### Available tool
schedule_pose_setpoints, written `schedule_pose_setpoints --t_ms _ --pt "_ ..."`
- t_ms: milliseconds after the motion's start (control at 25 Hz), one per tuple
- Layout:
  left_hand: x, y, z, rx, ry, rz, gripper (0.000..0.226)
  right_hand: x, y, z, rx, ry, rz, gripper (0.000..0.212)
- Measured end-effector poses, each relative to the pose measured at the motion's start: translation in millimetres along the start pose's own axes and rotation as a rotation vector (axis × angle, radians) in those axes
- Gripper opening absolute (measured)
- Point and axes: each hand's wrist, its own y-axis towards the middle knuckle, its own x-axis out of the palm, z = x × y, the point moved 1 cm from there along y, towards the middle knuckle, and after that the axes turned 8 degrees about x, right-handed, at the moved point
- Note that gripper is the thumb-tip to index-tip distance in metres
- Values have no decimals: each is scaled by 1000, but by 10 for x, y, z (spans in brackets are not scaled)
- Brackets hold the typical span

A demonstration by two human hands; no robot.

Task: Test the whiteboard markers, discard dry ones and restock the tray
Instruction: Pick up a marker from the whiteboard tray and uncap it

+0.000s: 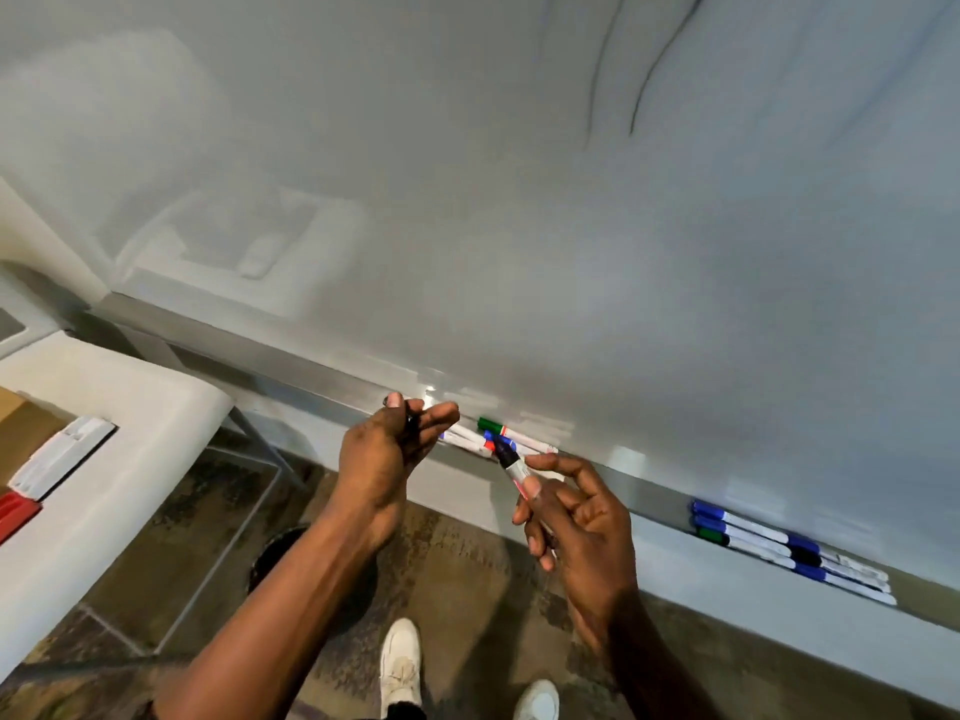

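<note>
Black-tipped and uncapped, a whiteboard marker was pinched between the thumb and fingers of the right hand, just in front of the metal tray under the whiteboard. The left hand pinched a small black cap near its fingertips. A green, blue and red marker cluster lay in the tray behind both hands. A blue, green and black row of markers lay farther right.
</note>
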Motion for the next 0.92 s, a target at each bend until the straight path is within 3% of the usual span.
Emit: schedule_pose_setpoints --t_ms 160,360,600,680,760,920 --pt "250 -84 372 323 264 -42 38 28 197 -515 -210 24 121 10" --pt "561 -57 869 818 526 1 18 97 231 -1279 -422 145 221 20" --pt "911 117 1515 1533 637 81 42 278 50 -2198 -711 -7 353 34" --pt "1028 186 1773 1664 651 72 41 412 3 -2505 -907 -119 429 34" --pt "1107 247 2023 1777 685 80 35 589 -49 -2870 -1178 -237 457 19" --pt "1179 431 2355 1849 732 74 35 866 56 -3493 -1590 -475 646 29"
